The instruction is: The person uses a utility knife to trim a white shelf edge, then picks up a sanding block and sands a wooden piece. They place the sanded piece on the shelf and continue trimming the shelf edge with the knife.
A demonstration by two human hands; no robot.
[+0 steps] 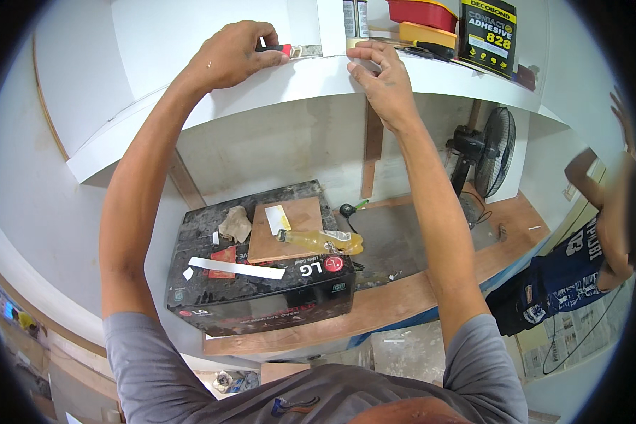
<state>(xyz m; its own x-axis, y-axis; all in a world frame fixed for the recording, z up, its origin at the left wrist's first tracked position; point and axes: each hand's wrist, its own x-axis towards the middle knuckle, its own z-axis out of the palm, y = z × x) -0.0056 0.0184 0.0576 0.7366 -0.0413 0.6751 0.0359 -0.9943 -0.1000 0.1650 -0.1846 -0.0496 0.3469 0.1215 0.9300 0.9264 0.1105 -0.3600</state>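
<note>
High in front of me, my left hand (230,58) is closed around a red-and-black utility knife (287,50). Its flat metal blade points right, along the top edge of the white shelf (297,81) toward the foot of a white upright divider (331,28). On the divider's other side is my right hand (389,81), fingers bent and thumb apart, with nothing visible between them. Its fingertips are close to the divider's lower end; whether they touch it I cannot tell.
On the shelf, right of my hands, stand a black adhesive package (487,35), a red tray (422,13) and cans (356,18). Below lie a black box (261,304), a wooden board (297,215) and a yellowish bottle (321,242). A fan (495,152) and another person (565,261) are at right.
</note>
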